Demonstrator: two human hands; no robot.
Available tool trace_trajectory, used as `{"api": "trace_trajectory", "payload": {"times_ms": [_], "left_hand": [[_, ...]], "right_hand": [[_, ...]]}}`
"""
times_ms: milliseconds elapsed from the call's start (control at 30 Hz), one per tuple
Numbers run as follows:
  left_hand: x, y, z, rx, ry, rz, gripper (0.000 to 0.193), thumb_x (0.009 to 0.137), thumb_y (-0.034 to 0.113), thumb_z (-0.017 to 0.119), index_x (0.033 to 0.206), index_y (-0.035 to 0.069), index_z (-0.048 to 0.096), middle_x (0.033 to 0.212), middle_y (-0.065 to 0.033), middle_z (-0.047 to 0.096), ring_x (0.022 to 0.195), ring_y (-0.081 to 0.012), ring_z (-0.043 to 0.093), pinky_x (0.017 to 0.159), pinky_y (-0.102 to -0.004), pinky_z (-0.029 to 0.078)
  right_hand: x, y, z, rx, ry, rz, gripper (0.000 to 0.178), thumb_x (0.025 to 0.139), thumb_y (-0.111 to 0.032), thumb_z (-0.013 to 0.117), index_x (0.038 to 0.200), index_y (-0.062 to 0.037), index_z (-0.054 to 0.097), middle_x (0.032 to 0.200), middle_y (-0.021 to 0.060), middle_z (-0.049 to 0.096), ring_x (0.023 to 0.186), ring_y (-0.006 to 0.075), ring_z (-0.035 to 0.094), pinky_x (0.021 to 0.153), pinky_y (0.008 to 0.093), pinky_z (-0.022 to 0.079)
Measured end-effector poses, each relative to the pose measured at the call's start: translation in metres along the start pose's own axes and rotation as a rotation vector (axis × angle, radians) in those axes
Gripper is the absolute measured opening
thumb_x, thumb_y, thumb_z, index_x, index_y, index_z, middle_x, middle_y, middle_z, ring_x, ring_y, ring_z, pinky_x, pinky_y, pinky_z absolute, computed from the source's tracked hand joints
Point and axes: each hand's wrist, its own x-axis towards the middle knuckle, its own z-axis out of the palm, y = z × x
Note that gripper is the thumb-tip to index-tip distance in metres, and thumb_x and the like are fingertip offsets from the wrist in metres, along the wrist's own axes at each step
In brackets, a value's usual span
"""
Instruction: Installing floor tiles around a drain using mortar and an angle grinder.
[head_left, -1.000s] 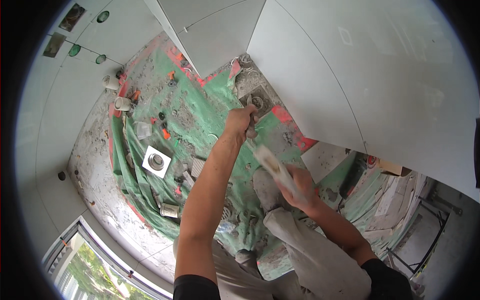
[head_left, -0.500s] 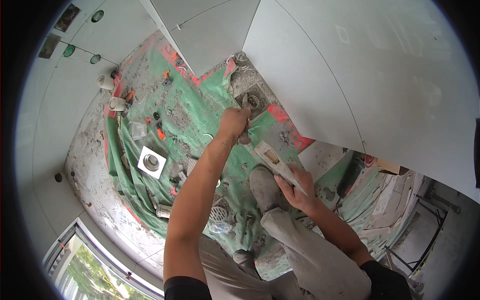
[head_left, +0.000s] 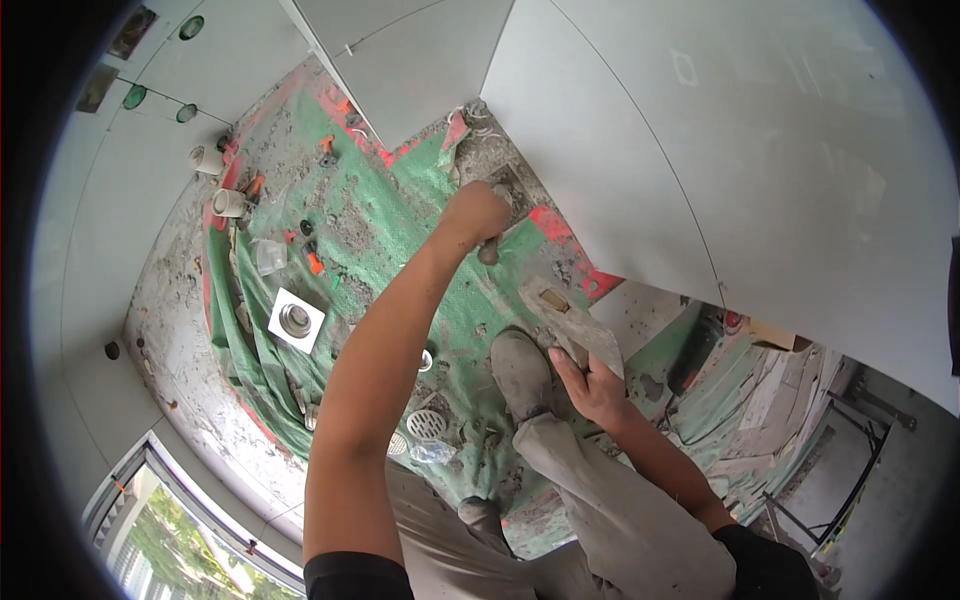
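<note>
The left hand (head_left: 478, 214) had reached further out, fist closed on a small mortar-caked tool (head_left: 489, 252) pressed at the floor beside the large grey wall tile (head_left: 740, 150). The right hand (head_left: 592, 385) gripped a mortar-smeared flat trowel (head_left: 570, 322) nearer that tile's lower edge. Open green sheeting (head_left: 380, 230) lay away from the tile.

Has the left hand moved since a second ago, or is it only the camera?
Cannot tell: the left hand grips a tool at the same grey mortar patch; the whole view shifted.
</note>
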Motion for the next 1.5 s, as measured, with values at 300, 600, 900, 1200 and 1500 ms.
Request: {"api": "trace_trajectory", "payload": {"times_ms": [300, 600, 900, 1200, 1500], "left_hand": [[-0.023, -0.018, 0.003, -0.170, 0.024, -0.124, 0.038, 0.095, 0.029, 0.072, 0.082, -0.007, 0.077, 0.068, -0.0166, 0.073, 0.058, -0.0277, 0.069, 0.065, -0.0438, 0.056], [-0.053, -0.013, 0.019, -0.675, 0.069, -0.260, 0.030, 0.099, 0.025, 0.073, 0.087, -0.002, 0.079, 0.067, -0.0075, 0.068, 0.054, -0.0174, 0.059, 0.055, -0.0386, 0.047], [-0.026, -0.003, 0.019, -0.636, 0.076, -0.329, 0.027, 0.095, 0.020, 0.074, 0.082, -0.005, 0.073, 0.068, -0.0132, 0.069, 0.053, -0.0220, 0.065, 0.048, -0.0421, 0.048], [-0.017, -0.006, 0.014, -0.765, 0.054, -0.357, 0.024, 0.093, 0.016, 0.076, 0.079, -0.003, 0.073, 0.068, -0.0133, 0.070, 0.050, -0.0224, 0.063, 0.041, -0.0400, 0.044], [-0.030, -0.005, 0.022, -0.877, 0.036, -0.374, 0.025, 0.093, 0.019, 0.077, 0.078, -0.001, 0.076, 0.068, -0.0082, 0.068, 0.050, -0.0188, 0.057, 0.046, -0.0404, 0.043]], "right_hand": [[-0.030, 0.012, -0.007, 0.072, -0.030, 0.113, 0.023, 0.106, -0.014, 0.080, 0.123, -0.0002, 0.073, 0.095, 0.0180, 0.080, 0.080, 0.0365, 0.080, 0.069, 0.0392, 0.060], [-0.025, 0.007, -0.006, 0.096, -0.038, 0.152, 0.025, 0.107, -0.013, 0.079, 0.127, -0.0001, 0.073, 0.095, 0.0169, 0.080, 0.079, 0.0342, 0.080, 0.070, 0.0386, 0.059], [-0.009, 0.008, -0.002, 0.007, -0.137, 0.008, 0.031, 0.102, -0.016, 0.081, 0.125, 0.0001, 0.068, 0.102, 0.0200, 0.078, 0.080, 0.0380, 0.077, 0.067, 0.0432, 0.059], [-0.005, 0.047, 0.033, -0.141, -0.137, 0.008, 0.017, 0.102, -0.014, 0.077, 0.111, -0.0016, 0.069, 0.087, 0.0197, 0.073, 0.075, 0.0417, 0.073, 0.065, 0.0453, 0.055], [-0.011, 0.043, 0.019, -0.096, -0.202, 0.000, 0.024, 0.104, -0.019, 0.080, 0.116, 0.0003, 0.070, 0.086, 0.0192, 0.074, 0.076, 0.0367, 0.076, 0.066, 0.0445, 0.056]]}}
